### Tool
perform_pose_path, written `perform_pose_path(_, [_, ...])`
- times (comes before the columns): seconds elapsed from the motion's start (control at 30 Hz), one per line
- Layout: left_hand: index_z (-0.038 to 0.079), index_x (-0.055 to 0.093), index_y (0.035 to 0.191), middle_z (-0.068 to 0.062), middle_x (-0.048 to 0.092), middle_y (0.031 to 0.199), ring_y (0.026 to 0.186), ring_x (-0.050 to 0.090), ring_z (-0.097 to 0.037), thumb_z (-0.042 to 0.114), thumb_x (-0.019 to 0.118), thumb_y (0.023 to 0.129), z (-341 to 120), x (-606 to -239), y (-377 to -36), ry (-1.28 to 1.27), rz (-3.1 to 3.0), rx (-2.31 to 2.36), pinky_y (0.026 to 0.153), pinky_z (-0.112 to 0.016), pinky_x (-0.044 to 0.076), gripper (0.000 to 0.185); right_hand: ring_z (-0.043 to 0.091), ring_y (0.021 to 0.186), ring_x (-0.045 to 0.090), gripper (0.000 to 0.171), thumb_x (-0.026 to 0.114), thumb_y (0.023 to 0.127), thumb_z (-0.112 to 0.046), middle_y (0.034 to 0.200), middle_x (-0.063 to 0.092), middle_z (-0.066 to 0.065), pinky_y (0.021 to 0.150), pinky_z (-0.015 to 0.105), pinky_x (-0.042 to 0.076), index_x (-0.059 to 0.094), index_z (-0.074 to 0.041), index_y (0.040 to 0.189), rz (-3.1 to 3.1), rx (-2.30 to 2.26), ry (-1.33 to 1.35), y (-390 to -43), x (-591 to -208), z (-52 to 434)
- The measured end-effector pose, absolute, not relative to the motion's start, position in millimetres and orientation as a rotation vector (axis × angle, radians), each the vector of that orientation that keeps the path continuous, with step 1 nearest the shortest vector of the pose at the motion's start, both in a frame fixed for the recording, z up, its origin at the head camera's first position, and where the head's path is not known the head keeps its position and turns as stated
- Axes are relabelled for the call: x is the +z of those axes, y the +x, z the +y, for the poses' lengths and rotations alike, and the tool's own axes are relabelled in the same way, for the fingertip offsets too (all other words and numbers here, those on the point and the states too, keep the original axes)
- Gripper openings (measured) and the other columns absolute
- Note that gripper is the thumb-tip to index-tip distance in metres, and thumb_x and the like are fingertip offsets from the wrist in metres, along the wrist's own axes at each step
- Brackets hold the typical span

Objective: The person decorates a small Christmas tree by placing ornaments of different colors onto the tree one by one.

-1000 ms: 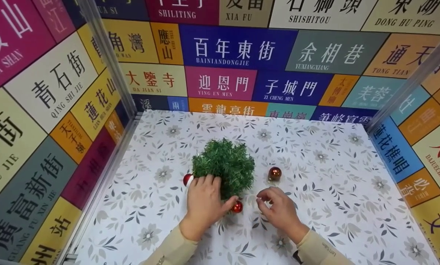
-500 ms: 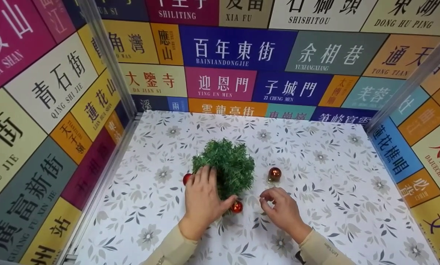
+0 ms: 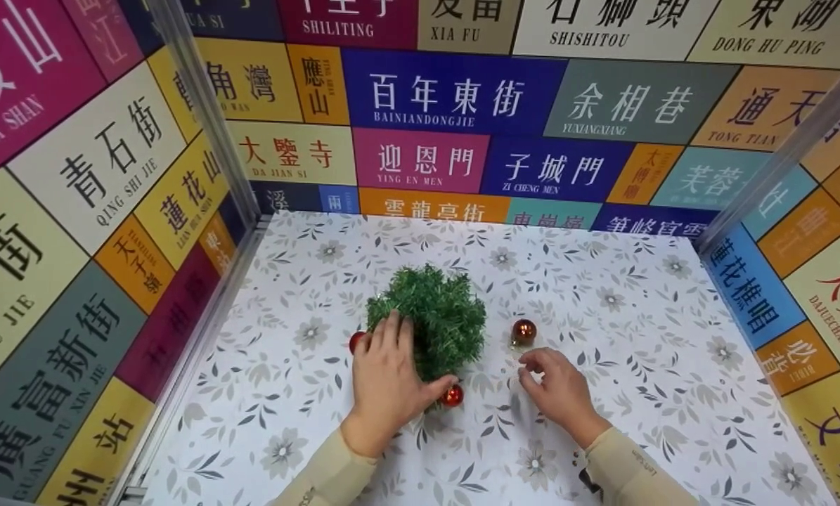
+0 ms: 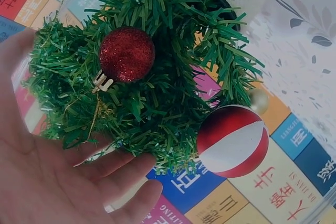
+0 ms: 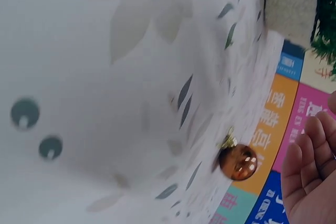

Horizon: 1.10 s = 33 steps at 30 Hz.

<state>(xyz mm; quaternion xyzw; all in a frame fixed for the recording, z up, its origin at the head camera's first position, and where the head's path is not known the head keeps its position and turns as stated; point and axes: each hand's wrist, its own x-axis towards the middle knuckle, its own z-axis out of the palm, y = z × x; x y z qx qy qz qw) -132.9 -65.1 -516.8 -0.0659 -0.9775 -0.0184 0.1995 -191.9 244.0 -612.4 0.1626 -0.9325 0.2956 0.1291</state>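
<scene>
- Left hand point(image 3: 386, 376) gripped small tree point(image 3: 427, 320); light, bristly, best held low.
- Right hand point(image 3: 560, 390) loosely curled, empty, near copper bauble point(image 3: 524, 332): smooth, fragile; take by cap.

Both bare hands, left hand point(image 3: 386, 378) and right hand point(image 3: 561, 395), emerge from long beige sleeves point(image 3: 330, 474); small dark lettering marks the right cuff point(image 3: 634, 464).
</scene>
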Motion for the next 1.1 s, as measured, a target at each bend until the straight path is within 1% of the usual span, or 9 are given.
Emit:
perform_pose_path(0.13, [0.001, 0.047, 0.144, -0.02, 0.044, 0.149, 0.128, 0.049, -0.036, 0.096, 0.024, 0.073, -64.7, -517.1, -133.2, -0.177, -2.748, -0.052, 0.1, -0.051, 0.041, 0.121, 0.019, 0.085, 0.06, 0.017, 0.072, 0.087, -0.017, 0.093, 0.061, -0.003, 0.072, 0.04, 0.051, 0.068, -0.017, 0.103, -2.763, 0.872, 0.407, -204.2, -614.4, 257.9])
perform_pose_path(0.23, [0.001, 0.047, 0.145, -0.021, 0.041, 0.151, 0.129, 0.049, -0.036, 0.095, 0.029, 0.073, -64.8, -517.2, -133.1, -0.172, -2.751, -0.046, 0.1, -0.051, 0.041, 0.119, 0.025, 0.089, 0.062, 0.022, 0.071, 0.087, -0.017, 0.099, 0.062, 0.001, 0.072, 0.042, 0.05, 0.066, -0.015, 0.109, -2.787, 0.853, 0.394, -217.6, -616.4, 266.7])
perform_pose_path(0.37, [0.001, 0.046, 0.145, -0.021, 0.039, 0.152, 0.129, 0.049, -0.036, 0.093, 0.035, 0.074, -64.3, -517.9, -132.7, -0.17, -2.75, -0.039, 0.102, -0.052, 0.04, 0.117, 0.027, 0.096, 0.062, 0.031, 0.069, 0.089, -0.018, 0.11, 0.061, 0.004, 0.073, 0.047, 0.05, 0.063, -0.013, 0.119, -2.8, 0.791, 0.401, -237.6, -618.9, 273.6])
perform_pose_path(0.5, [0.0, 0.044, 0.146, -0.022, 0.036, 0.154, 0.131, 0.048, -0.036, 0.093, 0.029, 0.076, -63.1, -519.8, -132.1, -0.176, -2.772, -0.023, 0.105, -0.052, 0.038, 0.117, 0.027, 0.105, 0.061, 0.042, 0.069, 0.088, -0.017, 0.123, 0.059, 0.005, 0.077, 0.051, 0.051, 0.06, -0.014, 0.13, -2.825, 0.743, 0.402, -252.7, -621.0, 275.2])
perform_pose_path(0.6, [0.0, 0.043, 0.147, -0.022, 0.035, 0.155, 0.132, 0.047, -0.037, 0.093, 0.023, 0.077, -62.4, -520.4, -131.9, -0.18, -2.785, -0.021, 0.105, -0.053, 0.037, 0.118, 0.029, 0.112, 0.059, 0.048, 0.069, 0.089, -0.015, 0.132, 0.056, 0.006, 0.085, 0.053, 0.05, 0.058, -0.014, 0.135, -2.848, 0.725, 0.429, -261.1, -623.3, 274.7])
perform_pose_path(0.73, [0.001, 0.042, 0.148, -0.022, 0.036, 0.154, 0.132, 0.047, -0.037, 0.093, 0.018, 0.076, -62.6, -519.6, -132.7, -0.178, -2.789, -0.011, 0.106, -0.053, 0.037, 0.12, 0.035, 0.124, 0.052, 0.05, 0.067, 0.092, -0.016, 0.14, 0.052, 0.009, 0.1, 0.054, 0.043, 0.055, -0.013, 0.141, -2.885, 0.703, 0.494, -270.8, -629.7, 271.9])
perform_pose_path(0.8, [0.001, 0.042, 0.148, -0.022, 0.037, 0.154, 0.131, 0.047, -0.037, 0.094, 0.016, 0.076, -62.3, -518.8, -133.2, -0.176, -2.789, -0.013, 0.105, -0.053, 0.037, 0.121, 0.037, 0.128, 0.049, 0.05, 0.065, 0.094, -0.016, 0.143, 0.05, 0.01, 0.103, 0.056, 0.04, 0.053, -0.012, 0.143, -2.899, 0.678, 0.529, -274.4, -633.3, 270.5])
perform_pose_path(0.93, [0.001, 0.044, 0.147, -0.022, 0.039, 0.152, 0.131, 0.047, -0.037, 0.095, 0.014, 0.075, -61.5, -517.2, -133.4, -0.169, -2.791, -0.02, 0.105, -0.053, 0.037, 0.122, 0.038, 0.127, 0.049, 0.049, 0.064, 0.096, -0.015, 0.144, 0.049, 0.011, 0.102, 0.057, 0.041, 0.053, -0.011, 0.144, -2.899, 0.628, 0.594, -278.9, -640.2, 268.1])
perform_pose_path(1.1, [0.002, 0.045, 0.146, -0.022, 0.04, 0.151, 0.13, 0.047, -0.036, 0.095, 0.013, 0.074, -60.9, -515.9, -133.6, -0.158, -2.788, -0.021, 0.105, -0.052, 0.037, 0.122, 0.039, 0.121, 0.055, 0.049, 0.064, 0.096, -0.014, 0.144, 0.049, 0.009, 0.095, 0.057, 0.046, 0.053, -0.014, 0.145, -2.898, 0.594, 0.643, -281.0, -645.8, 266.3])
